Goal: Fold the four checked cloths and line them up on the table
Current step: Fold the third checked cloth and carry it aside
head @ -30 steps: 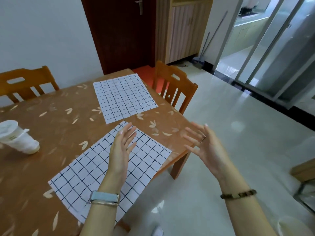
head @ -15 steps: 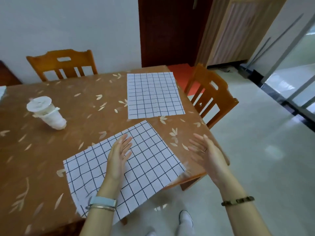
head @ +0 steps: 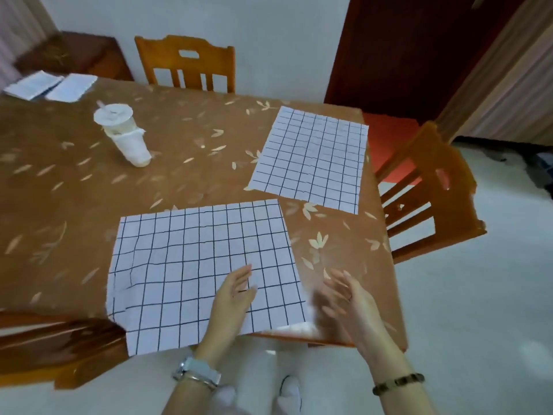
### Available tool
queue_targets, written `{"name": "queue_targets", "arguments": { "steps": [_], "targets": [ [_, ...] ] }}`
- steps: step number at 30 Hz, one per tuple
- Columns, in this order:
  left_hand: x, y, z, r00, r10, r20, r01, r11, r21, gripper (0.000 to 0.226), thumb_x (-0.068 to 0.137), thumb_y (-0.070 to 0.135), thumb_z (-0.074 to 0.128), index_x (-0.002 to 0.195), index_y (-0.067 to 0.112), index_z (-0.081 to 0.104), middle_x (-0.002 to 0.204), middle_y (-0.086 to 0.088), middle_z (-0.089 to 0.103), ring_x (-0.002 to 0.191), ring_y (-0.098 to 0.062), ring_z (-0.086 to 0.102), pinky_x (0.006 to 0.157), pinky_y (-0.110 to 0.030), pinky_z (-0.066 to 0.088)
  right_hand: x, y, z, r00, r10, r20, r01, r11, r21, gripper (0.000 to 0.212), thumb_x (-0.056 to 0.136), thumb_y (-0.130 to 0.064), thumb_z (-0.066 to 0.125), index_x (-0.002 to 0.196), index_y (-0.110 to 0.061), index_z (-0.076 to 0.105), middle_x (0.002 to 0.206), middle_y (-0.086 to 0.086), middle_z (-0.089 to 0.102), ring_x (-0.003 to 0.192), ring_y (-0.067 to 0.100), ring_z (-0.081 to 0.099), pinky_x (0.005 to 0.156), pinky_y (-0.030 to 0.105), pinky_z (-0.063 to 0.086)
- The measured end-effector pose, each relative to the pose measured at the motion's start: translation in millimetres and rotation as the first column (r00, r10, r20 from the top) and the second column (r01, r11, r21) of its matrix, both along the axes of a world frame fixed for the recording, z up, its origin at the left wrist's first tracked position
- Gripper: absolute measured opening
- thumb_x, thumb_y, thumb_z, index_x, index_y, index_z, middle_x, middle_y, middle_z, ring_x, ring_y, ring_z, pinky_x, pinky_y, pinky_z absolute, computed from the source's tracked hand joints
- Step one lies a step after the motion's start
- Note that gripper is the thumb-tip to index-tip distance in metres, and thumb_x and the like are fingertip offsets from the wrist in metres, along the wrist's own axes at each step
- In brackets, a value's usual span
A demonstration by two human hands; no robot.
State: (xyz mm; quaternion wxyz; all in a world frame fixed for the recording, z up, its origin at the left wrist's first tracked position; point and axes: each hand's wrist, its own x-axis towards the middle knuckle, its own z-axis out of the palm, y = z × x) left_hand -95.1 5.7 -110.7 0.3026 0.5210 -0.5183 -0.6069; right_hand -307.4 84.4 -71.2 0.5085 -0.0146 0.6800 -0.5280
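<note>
Head view: a brown leaf-patterned table (head: pixel 89 181) fills the frame, wooden chairs beside it on a pale floor. Nearest, a checked cloth (head: pixel 191 265) lies flat, long axis left to right, its near edge overhanging. A second cloth (head: pixel 311 157) lies farther right, long axis running away. Left hand (head: pixel 233 295) hovers spread above the near cloth; right hand (head: pixel 347 304), blurred, is spread beside it. A white cup (head: pixel 125 136) stands far left.

free: bare table (head: pixel 74 211) left of 2 spread cloths, and strip between them | obstacles: white cup (head: pixel 125 134) far-left, papers (head: pixel 48 86) at far corner, chairs (head: pixel 431 193) along right and far edges
</note>
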Motion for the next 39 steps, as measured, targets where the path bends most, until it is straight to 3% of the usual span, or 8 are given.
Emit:
{"name": "queue_targets", "arguments": {
  "steps": [4,13,18,22,31,36,37,39],
  "targets": [
    [-12.5,27.5,-31.8,0.996,-0.026,0.088,0.03,0.999,-0.042,0.046,0.088,-0.002,0.065,0.113,0.036,0.063,0.123,0.014,0.064,0.119,-0.004,0.056,0.105,-0.026,0.044,-3.7,-2.0,-22.2,0.997,0.078,0.015,-0.079,0.995,0.06,0.023,0.093,-0.037,0.057,0.105,-0.021,0.071,0.106,0.002,0.073,0.096,0.02,0.07,0.084,0.041,0.054],
    [-50.5,51.4,-66.1,0.93,-0.119,0.347,0.186,0.968,-0.168,0.057,0.074,0.001,0.069,0.104,0.048,0.056,0.11,0.025,0.058,0.109,0.008,0.049,0.093,-0.006,0.033,5.8,-3.2,-43.0,0.989,0.15,0.015,-0.15,0.98,0.132,0.024,0.094,-0.032,0.052,0.111,-0.026,0.068,0.11,0.001,0.073,0.104,0.018,0.068,0.099,0.043,0.049],
    [-62.8,56.1,-81.7,0.901,-0.072,0.427,0.196,0.947,-0.254,0.046,0.066,0.01,0.064,0.108,0.027,0.069,0.108,0.018,0.06,0.105,-0.007,0.052,0.096,-0.02,0.037,9.2,-9.1,-48.8,0.99,0.137,0.032,-0.14,0.98,0.144,0.022,0.094,-0.03,0.051,0.109,-0.025,0.066,0.115,0.0,0.069,0.109,0.016,0.064,0.101,0.041,0.048],
    [-70.6,56.4,-91.2,0.887,-0.015,0.461,0.179,0.932,-0.314,0.049,0.058,0.014,0.066,0.105,0.031,0.067,0.107,0.017,0.062,0.102,-0.012,0.056,0.091,-0.032,0.043,10.9,-10.7,-55.5,0.991,0.101,0.086,-0.112,0.986,0.127,0.021,0.095,-0.027,0.053,0.11,-0.022,0.066,0.118,0.002,0.067,0.111,0.018,0.062,0.099,0.045,0.05],
    [-75.0,52.9,-97.0,0.818,0.006,0.575,0.268,0.881,-0.39,0.04,0.062,0.02,0.075,0.101,0.024,0.069,0.103,0.008,0.062,0.097,-0.014,0.053,0.084,-0.032,0.045,5.9,-6.1,-63.7,0.986,0.165,0.031,-0.168,0.973,0.157,0.021,0.095,-0.029,0.054,0.111,-0.021,0.065,0.117,0.003,0.067,0.108,0.017,0.064,0.099,0.042,0.05],
    [-72.5,49.8,-98.4,0.799,-0.01,0.602,0.318,0.857,-0.407,0.033,0.07,0.024,0.074,0.103,0.023,0.068,0.103,0.007,0.061,0.097,-0.013,0.052,0.085,-0.029,0.043,-2.7,1.5,-61.1,0.966,0.256,-0.038,-0.24,0.943,0.231,0.038,0.095,-0.016,0.049,0.116,0.016,0.047,0.125,0.034,0.048,0.096,0.05,0.058,0.1,0.063,0.038],
    [-72.3,49.8,-98.0,0.798,-0.005,0.603,0.314,0.857,-0.408,0.033,0.071,0.024,0.073,0.104,0.023,0.068,0.103,0.008,0.06,0.098,-0.011,0.05,0.086,-0.028,0.041,-3.1,1.7,-61.9,0.964,0.266,-0.011,-0.255,0.937,0.239,0.038,0.095,-0.013,0.049,0.116,0.018,0.044,0.124,0.036,0.044,0.085,0.043,0.058,0.1,0.065,0.038],
    [-72.1,49.7,-96.8,0.802,0.006,0.598,0.303,0.858,-0.415,0.034,0.072,0.026,0.07,0.105,0.024,0.067,0.104,0.008,0.06,0.099,-0.01,0.049,0.088,-0.028,0.04,-2.2,0.6,-61.0,0.962,0.269,0.044,-0.272,0.931,0.244,0.037,0.093,-0.011,0.051,0.116,0.017,0.046,0.12,0.037,0.051,0.098,0.047,0.061,0.099,0.058,0.044]
  ]
}}
